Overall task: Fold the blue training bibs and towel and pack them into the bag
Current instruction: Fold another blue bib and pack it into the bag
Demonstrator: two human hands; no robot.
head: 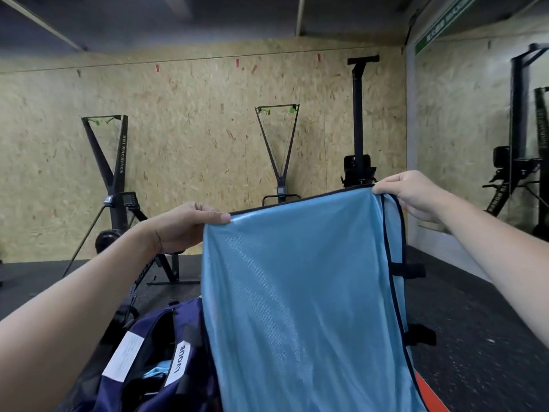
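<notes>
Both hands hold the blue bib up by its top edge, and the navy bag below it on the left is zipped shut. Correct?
Not quite. In the head view the left hand and right hand do hold the blue bib up by its top edge, but the navy bag is open, with light blue fabric visible inside.

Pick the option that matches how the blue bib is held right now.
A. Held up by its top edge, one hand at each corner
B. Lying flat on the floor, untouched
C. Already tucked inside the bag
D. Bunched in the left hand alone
A: the left hand and right hand each pinch a top corner of the blue bib, which hangs spread above the navy bag.
</notes>
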